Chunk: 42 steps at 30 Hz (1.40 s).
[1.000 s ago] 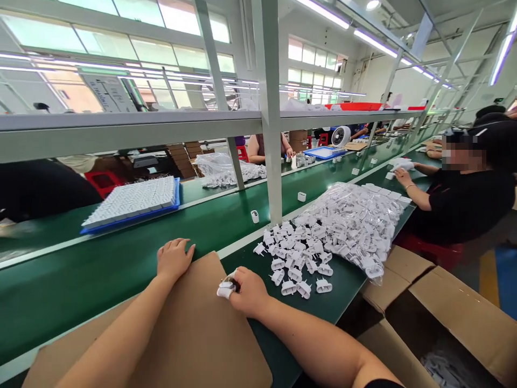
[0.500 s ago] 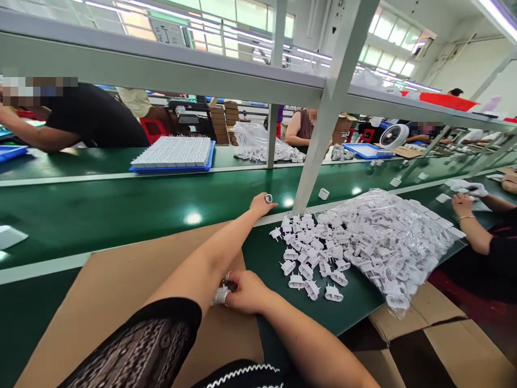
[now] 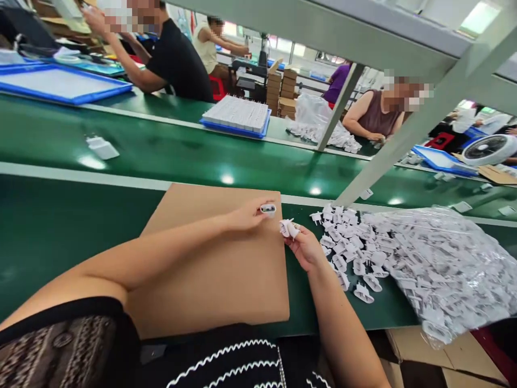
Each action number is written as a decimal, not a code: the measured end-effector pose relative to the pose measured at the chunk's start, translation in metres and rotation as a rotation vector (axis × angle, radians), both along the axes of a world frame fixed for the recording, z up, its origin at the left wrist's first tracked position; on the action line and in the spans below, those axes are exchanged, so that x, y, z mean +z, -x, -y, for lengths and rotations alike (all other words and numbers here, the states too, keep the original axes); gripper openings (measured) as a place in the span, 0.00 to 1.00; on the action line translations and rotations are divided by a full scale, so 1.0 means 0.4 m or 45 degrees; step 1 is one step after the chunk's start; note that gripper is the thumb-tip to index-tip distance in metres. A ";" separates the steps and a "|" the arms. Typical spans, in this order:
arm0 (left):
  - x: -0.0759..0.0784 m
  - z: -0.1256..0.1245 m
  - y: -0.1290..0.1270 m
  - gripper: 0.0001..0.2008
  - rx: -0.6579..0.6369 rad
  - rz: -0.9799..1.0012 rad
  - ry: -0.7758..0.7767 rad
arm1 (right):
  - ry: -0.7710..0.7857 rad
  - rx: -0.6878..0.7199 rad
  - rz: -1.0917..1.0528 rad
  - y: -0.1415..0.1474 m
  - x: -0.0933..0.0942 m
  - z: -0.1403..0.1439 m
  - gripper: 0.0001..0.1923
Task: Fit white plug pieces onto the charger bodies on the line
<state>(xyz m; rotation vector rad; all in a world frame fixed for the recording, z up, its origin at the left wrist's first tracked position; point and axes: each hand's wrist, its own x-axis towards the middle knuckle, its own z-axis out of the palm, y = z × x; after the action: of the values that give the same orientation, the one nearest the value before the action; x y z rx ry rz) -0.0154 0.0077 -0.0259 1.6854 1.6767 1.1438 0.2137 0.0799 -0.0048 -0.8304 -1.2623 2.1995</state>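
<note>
Two hands over cardboard sheet (image 3: 214, 269), left hand (image 3: 248, 214) pinching small white shell (image 3: 268, 208), right hand (image 3: 305, 249) gripping white plug piece (image 3: 289, 228), loose plug pile (image 3: 347, 248) at 3 o'clock

Two bare hands at work over a cardboard sheet (image 3: 210, 258) on a green assembly bench (image 3: 60, 226).

Left hand (image 3: 250, 214) pinching a small white housing (image 3: 268, 208); right hand (image 3: 305, 249) gripping a white plug piece (image 3: 289, 228), just beside a loose heap of plug pieces (image 3: 347, 245) (more in the clear plastic bag (image 3: 436, 264) alongside). Across the belt, seated workers and a blue tray (image 3: 238, 116) of white parts.
</note>
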 end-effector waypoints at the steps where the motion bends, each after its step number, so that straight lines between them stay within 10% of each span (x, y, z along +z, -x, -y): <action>1: -0.005 0.052 -0.017 0.27 -0.034 0.016 -0.023 | 0.024 -0.009 0.000 0.001 0.000 0.002 0.28; 6: -0.032 0.175 -0.103 0.30 -0.150 0.155 -0.053 | -0.396 -0.165 0.118 0.015 -0.011 0.025 0.25; 9: -0.046 0.171 -0.116 0.35 -0.061 0.207 -0.138 | -0.933 -0.225 0.222 0.021 -0.009 0.048 0.17; 13: -0.050 0.155 -0.107 0.11 -0.055 0.203 -0.155 | -1.572 -0.098 0.289 0.021 0.002 0.082 0.10; 21: -0.039 0.153 -0.106 0.10 -0.086 0.286 -0.157 | -2.190 0.025 0.525 0.023 0.013 0.093 0.16; 31: -0.048 0.158 -0.105 0.08 -0.094 0.274 -0.104 | -2.175 0.313 0.544 0.031 0.057 0.066 0.16; 42: -0.037 0.159 -0.106 0.08 -0.090 0.266 -0.089 | -2.053 0.017 0.405 0.010 0.022 0.091 0.14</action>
<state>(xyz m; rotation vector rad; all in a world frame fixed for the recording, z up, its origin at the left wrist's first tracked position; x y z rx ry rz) 0.0268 -0.0559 -0.0407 1.5918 1.4535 1.3089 0.2095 0.0436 0.0040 -0.3931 -2.4438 0.4593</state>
